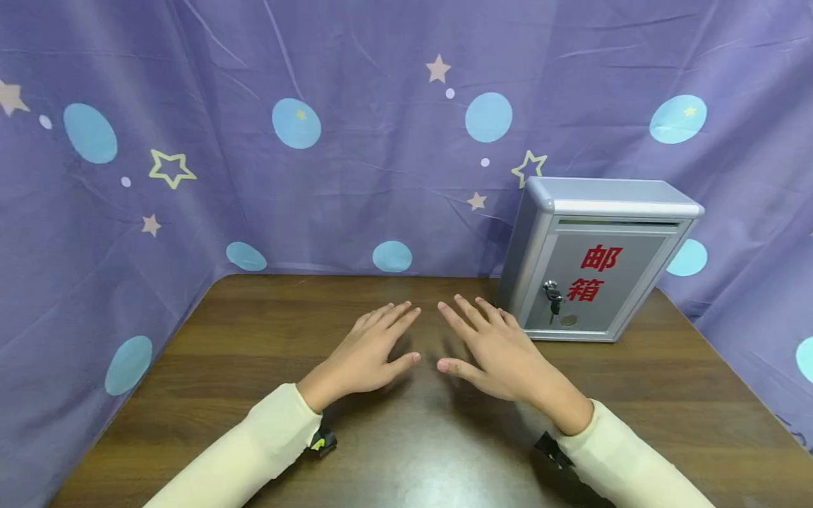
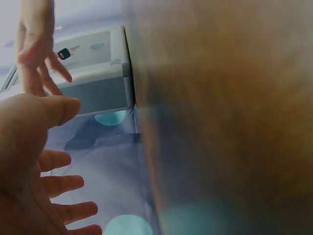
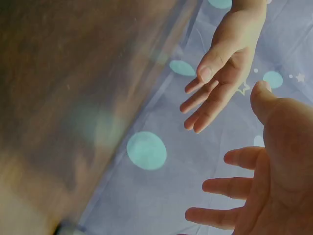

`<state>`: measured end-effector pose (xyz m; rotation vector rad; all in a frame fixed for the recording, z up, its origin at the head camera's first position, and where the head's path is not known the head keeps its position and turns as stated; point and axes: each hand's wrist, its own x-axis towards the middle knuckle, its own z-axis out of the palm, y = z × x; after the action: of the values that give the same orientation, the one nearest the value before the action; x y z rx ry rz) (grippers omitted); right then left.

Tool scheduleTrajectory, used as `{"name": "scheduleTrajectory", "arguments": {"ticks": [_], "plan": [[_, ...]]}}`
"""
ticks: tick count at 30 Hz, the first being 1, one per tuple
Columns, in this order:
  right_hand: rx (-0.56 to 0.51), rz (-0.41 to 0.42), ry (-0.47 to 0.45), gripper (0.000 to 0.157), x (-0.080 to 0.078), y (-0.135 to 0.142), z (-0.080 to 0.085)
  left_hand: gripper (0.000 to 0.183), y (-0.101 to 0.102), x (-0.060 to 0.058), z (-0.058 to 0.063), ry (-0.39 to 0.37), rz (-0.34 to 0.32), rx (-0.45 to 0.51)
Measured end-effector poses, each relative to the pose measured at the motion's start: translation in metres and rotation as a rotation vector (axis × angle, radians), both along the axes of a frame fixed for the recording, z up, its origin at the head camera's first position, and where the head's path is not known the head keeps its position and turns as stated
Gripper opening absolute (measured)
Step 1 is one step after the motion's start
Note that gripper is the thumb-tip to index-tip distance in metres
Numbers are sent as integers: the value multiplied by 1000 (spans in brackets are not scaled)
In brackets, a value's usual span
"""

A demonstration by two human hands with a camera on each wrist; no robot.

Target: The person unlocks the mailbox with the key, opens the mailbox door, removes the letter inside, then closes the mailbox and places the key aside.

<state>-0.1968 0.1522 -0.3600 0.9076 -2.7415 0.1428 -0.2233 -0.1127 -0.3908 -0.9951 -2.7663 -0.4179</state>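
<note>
Mailbox [image 1: 597, 264] beside right hand [image 1: 502, 354]

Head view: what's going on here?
A person holds both hands, left hand and right hand, palms down and fingers spread above a wooden table. Neither holds anything. A silver mailbox with red lettering stands upright on the table, nearest the right hand. Its front door is closed, and keys hang at the lock.
</note>
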Motion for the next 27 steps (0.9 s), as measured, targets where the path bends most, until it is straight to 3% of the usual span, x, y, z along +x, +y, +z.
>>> {"name": "scheduleTrajectory", "arguments": {"ticks": [7,14,23,27], "plan": [[-123,13,100,80,-4,8,10,71,16,-13,13,-7,10,108],[-375,74,332,60,-11,22,28,62,37,-26,24,-36,-26,265],[-621,76,549,44,-29,57,51,55,61,-47,32,-46,-106,454],[-753,40,705,44,-37,74,57,51,72,-56,37,-124,-115,576]]}}
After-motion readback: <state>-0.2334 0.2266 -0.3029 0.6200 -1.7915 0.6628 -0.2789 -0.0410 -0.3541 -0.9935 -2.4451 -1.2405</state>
